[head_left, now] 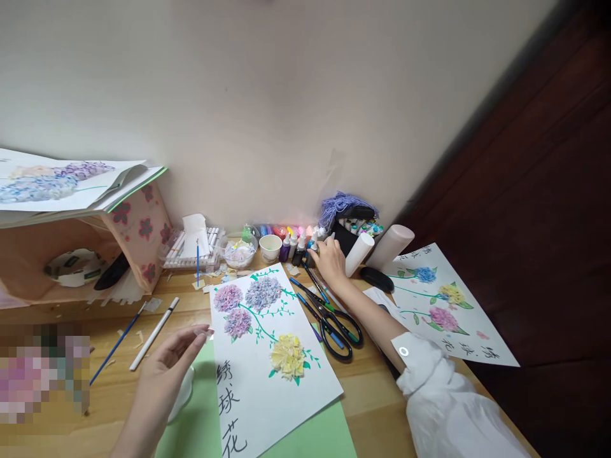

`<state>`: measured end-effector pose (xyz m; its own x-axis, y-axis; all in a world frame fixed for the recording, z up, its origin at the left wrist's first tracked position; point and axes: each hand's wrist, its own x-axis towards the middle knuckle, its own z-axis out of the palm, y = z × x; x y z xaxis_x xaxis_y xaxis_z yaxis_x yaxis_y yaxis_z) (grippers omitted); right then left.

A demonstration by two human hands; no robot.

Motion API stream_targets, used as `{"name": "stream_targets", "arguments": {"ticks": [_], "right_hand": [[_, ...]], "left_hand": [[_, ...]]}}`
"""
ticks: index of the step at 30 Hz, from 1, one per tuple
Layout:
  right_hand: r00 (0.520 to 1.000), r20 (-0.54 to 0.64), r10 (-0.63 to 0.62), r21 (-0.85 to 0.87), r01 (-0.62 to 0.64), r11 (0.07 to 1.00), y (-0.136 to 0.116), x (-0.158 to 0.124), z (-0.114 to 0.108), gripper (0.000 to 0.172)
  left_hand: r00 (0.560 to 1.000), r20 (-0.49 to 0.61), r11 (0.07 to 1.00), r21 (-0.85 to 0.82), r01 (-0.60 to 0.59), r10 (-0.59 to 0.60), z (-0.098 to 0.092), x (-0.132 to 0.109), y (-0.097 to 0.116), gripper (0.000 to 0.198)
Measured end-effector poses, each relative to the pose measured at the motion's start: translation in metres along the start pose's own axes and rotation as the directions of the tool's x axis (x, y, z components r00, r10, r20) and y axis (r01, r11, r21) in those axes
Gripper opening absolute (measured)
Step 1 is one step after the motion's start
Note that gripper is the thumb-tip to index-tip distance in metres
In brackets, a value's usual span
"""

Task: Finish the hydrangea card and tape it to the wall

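Observation:
My left hand (174, 356) hovers by the left edge of a white sheet (291, 420), thumb and fingers pinched together; a tiny pale bit seems to show at the tips, too small to name. On that sheet are raised pink, purple and yellow hydrangea flowers (287, 356), green stems and black brush characters. Behind the sheet, my right hand (330, 259) reaches into a row of small dropper-like bottles (298, 250), its fingers closed on a small bottle (312, 253). Black-handled scissors (334, 321) and several pens lie below the right forearm.
Green paper (200, 388) lies under the sheet. A paper cup (270, 247), a tub of scraps (239, 251) and a marker rack (191, 251) line the wall. White cylinders (359, 254) and another flower picture (458, 305) are right. A brush (117, 343) and white pen (155, 334) lie left.

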<state>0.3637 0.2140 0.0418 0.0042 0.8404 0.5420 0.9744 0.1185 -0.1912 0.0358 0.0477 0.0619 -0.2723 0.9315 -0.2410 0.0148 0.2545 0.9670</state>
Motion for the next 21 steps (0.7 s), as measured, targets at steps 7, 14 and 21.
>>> {"name": "stream_targets", "arguments": {"ticks": [7, 14, 21], "right_hand": [[0.999, -0.036, -0.021, 0.068, 0.023, 0.997, -0.007, -0.005, -0.002, 0.017], [0.983, -0.037, -0.181, 0.463, 0.178, 0.868, -0.049, -0.044, -0.065, 0.024], [0.886, 0.327, -0.330, 0.832, -0.105, 0.545, -0.092, -0.092, -0.126, 0.035]], "left_hand": [[0.996, -0.005, 0.996, 0.009, -0.084, 0.084, -0.006, -0.003, 0.004, 0.041], [0.951, 0.176, 0.966, 0.007, -0.258, 0.253, 0.034, -0.014, 0.038, 0.026], [0.858, 0.233, 0.888, -0.137, -0.438, 0.459, 0.086, -0.033, 0.073, 0.014]]}}
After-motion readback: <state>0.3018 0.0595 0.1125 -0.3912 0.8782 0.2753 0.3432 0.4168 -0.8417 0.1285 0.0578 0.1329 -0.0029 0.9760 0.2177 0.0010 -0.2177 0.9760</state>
